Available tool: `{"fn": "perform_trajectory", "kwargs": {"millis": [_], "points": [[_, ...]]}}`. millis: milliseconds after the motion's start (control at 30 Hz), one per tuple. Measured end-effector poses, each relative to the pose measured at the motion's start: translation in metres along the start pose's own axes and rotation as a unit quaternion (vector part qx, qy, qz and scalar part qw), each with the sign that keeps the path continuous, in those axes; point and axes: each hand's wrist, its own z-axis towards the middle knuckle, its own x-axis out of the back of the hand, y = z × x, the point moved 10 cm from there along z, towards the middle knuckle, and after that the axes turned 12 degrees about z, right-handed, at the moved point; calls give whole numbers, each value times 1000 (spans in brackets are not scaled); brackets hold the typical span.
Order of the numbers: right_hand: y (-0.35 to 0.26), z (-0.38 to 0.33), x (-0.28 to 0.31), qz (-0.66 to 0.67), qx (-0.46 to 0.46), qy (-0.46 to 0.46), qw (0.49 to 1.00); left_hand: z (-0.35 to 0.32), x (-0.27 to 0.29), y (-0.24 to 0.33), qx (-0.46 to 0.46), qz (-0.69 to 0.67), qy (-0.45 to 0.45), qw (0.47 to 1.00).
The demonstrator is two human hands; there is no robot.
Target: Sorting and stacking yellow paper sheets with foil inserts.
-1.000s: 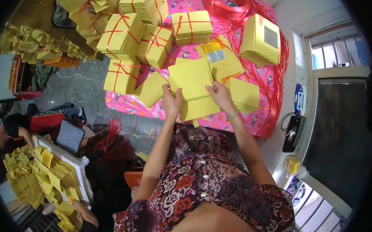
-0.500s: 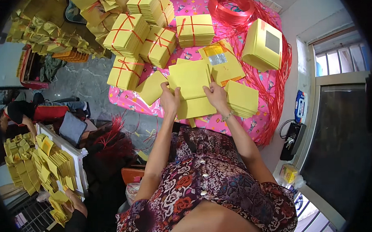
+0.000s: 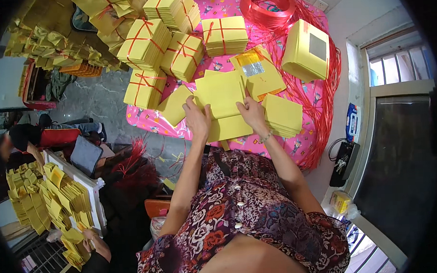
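Note:
Between my two hands is a stack of flat yellow paper pieces (image 3: 219, 93), held by its left and right edges. My left hand (image 3: 197, 120) is closed on the left side, with the thumb on top. My right hand (image 3: 251, 112) grips the right side, thumb also over the edge. Under the stack lies another yellow paper piece (image 3: 230, 128), partly covered. A loose yellow piece (image 3: 174, 105) lies beside my left hand. Right of my right hand sits a low pile of yellow paper (image 3: 283, 115). An opened yellow paper wrapper with a silver patch (image 3: 259, 72) lies just beyond it.
Several yellow bundles tied with red string (image 3: 144, 44) stand on the pink patterned tablecloth (image 3: 297, 145). A red string coil (image 3: 267, 2) and loose red strands (image 3: 328, 102) run along the right. A bent yellow bundle (image 3: 305, 50) stands there. At lower left, a co-worker's hand (image 3: 97, 243) touches yellow paper.
My hands keep their grip on the yellow stack with hardly any movement. The whole view has shifted slightly. At lower left, the co-worker's hand has moved a little.

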Motion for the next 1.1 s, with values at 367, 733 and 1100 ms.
{"fn": "perform_trajectory", "kwargs": {"millis": [367,733,1100], "points": [[1,-3,3,5,-10,-7,1000,-9,-28,32,-101,15,-111,989],[-74,-39,-29,-105,252,9,962,-25,-23,47,-184,60,-51,980],[-52,-45,-23,-36,255,33,966,-37,-34,43,-159,43,-48,985]]}}
